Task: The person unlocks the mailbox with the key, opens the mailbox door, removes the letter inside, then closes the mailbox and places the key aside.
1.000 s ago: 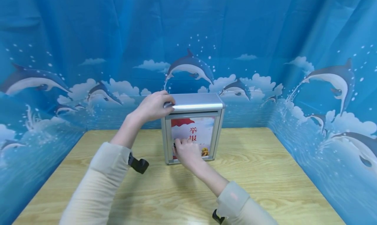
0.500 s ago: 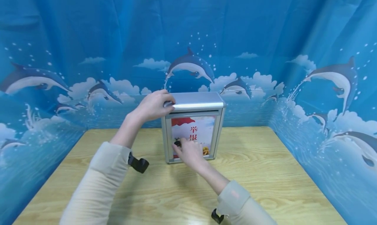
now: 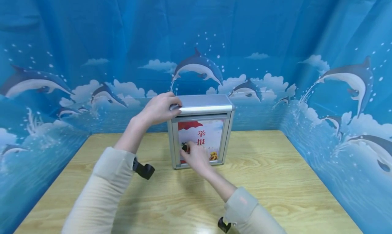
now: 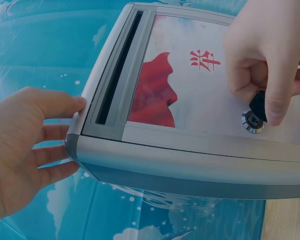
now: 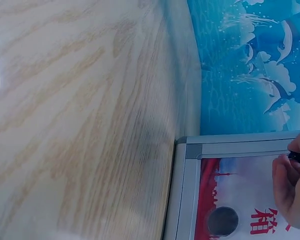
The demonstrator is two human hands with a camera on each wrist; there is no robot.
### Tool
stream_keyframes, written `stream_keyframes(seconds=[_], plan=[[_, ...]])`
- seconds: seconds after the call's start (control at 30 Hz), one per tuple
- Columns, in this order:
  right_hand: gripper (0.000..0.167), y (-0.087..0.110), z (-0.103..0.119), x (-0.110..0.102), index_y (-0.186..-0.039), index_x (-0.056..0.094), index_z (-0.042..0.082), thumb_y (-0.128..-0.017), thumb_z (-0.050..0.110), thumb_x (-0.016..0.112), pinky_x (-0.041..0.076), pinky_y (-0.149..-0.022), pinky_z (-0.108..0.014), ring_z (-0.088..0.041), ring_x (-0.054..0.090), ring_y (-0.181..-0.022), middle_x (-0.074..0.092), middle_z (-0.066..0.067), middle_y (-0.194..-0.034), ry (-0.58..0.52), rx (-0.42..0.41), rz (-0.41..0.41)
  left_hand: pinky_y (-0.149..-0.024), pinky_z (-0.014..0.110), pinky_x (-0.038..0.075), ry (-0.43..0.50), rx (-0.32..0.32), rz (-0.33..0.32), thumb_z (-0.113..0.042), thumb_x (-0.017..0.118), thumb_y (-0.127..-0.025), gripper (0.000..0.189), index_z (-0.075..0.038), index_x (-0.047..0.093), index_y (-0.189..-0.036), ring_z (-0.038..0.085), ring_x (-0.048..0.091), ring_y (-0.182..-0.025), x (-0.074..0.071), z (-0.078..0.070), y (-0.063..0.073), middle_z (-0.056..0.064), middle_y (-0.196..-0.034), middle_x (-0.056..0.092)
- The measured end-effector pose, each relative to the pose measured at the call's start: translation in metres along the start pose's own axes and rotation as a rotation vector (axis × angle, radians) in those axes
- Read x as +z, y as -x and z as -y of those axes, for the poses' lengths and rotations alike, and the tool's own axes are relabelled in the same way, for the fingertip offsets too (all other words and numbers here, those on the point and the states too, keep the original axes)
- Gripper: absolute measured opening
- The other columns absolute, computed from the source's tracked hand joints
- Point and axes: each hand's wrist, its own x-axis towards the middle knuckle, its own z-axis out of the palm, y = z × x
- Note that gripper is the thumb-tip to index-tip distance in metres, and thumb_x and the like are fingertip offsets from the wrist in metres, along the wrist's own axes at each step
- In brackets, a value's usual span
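Note:
A silver metal suggestion box [image 3: 200, 109] with a slot near its top stands upright on the table. Red characters and a red banner decorate its front panel. At the box's upper left corner, my left hand [image 3: 160, 110] holds the edge, thumb in front and fingers round the far side. My right hand [image 3: 197, 157] is at the panel's left side, pinching a black-headed key [image 4: 258, 105] between thumb and curled fingers. The key sits at a round chrome lock [image 4: 252, 122]; its blade cannot be seen. In the right wrist view, the key's black head [image 5: 296, 157] shows between the fingertips.
The wood-grain table [image 3: 266, 183] extends around the box. Blue dolphin-printed curtain [image 3: 122, 40] encloses the back and both sides, close behind the box. A dark camera mount [image 3: 144, 170] juts from the left wrist.
My right hand has turned slightly at the lock, and the key's black head shows more than a second ago. My left hand keeps its hold on the corner; the box stays put.

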Motion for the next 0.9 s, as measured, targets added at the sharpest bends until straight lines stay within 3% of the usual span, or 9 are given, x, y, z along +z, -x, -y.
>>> stream_keyframes(seconds=[0.07,0.13,0.27,0.43,0.6,0.77,0.9], plan=[[0.027,-0.0005,0.0003,-0.0005,-0.067,0.049,0.014,-0.085,0.026,0.065,0.026,-0.036,-0.020,-0.005,0.033,-0.041,0.043,0.006,-0.052,-0.057,0.025,0.014,-0.080,0.038,0.046,0.000,0.001,-0.001,-0.021,0.062,-0.089,0.023,-0.010,0.066,-0.109,0.023,0.053,-0.094,-0.0002,-0.0001,-0.0006,0.007,-0.107,0.058],[0.025,-0.0009,0.0008,-0.0012,-0.069,0.050,0.014,-0.085,0.025,0.065,0.026,-0.036,-0.019,-0.005,0.034,-0.041,0.043,0.006,-0.054,-0.043,0.016,0.015,-0.080,0.038,0.046,0.001,-0.001,-0.001,-0.021,0.063,-0.089,0.023,-0.010,0.066,-0.109,0.023,0.053,-0.093,-0.0002,-0.0004,-0.0006,0.007,-0.107,0.058],[0.022,-0.0013,0.0013,-0.0021,-0.071,0.053,0.012,-0.084,0.025,0.065,0.025,-0.034,-0.018,-0.005,0.034,-0.039,0.043,0.007,-0.053,0.134,-0.100,-0.019,-0.080,0.037,0.047,0.006,-0.011,0.000,-0.022,0.063,-0.088,0.023,-0.010,0.066,-0.109,0.022,0.053,-0.093,-0.0001,-0.0004,0.0000,0.007,-0.107,0.058],[0.022,-0.0010,0.0004,-0.0017,-0.070,0.054,0.013,-0.083,0.027,0.065,0.024,-0.034,-0.020,-0.007,0.035,-0.040,0.046,0.004,-0.055,0.388,-0.283,-0.139,-0.079,0.038,0.047,0.016,-0.009,0.007,-0.022,0.062,-0.089,0.024,-0.010,0.065,-0.109,0.023,0.052,-0.093,-0.0010,-0.0002,0.0007,0.007,-0.108,0.058],[0.019,0.0014,-0.0001,-0.0010,-0.072,0.059,0.012,-0.078,0.026,0.071,0.028,-0.033,-0.021,-0.009,0.042,-0.042,0.054,0.001,-0.061,0.481,-0.398,-0.257,-0.080,0.038,0.047,0.023,-0.016,0.016,-0.022,0.062,-0.089,0.025,-0.010,0.065,-0.110,0.023,0.052,-0.094,-0.0015,-0.0002,0.0009,0.008,-0.108,0.057],[0.015,0.0018,0.0006,0.0000,-0.075,0.060,0.012,-0.074,0.021,0.073,0.031,-0.032,-0.023,-0.011,0.047,-0.043,0.055,-0.001,-0.063,0.500,-0.428,-0.305,-0.081,0.038,0.047,0.026,-0.020,0.017,-0.021,0.062,-0.089,0.025,-0.009,0.065,-0.111,0.023,0.051,-0.095,-0.0017,-0.0005,0.0010,0.008,-0.108,0.057],[0.017,0.0013,0.0004,0.0002,-0.074,0.060,0.012,-0.075,0.023,0.072,0.032,-0.032,-0.025,-0.012,0.047,-0.043,0.055,-0.001,-0.062,0.511,-0.412,-0.292,-0.080,0.038,0.047,0.025,-0.021,0.017,-0.022,0.062,-0.089,0.025,-0.009,0.065,-0.111,0.023,0.051,-0.095,-0.0010,-0.0013,0.0008,0.008,-0.108,0.057]])
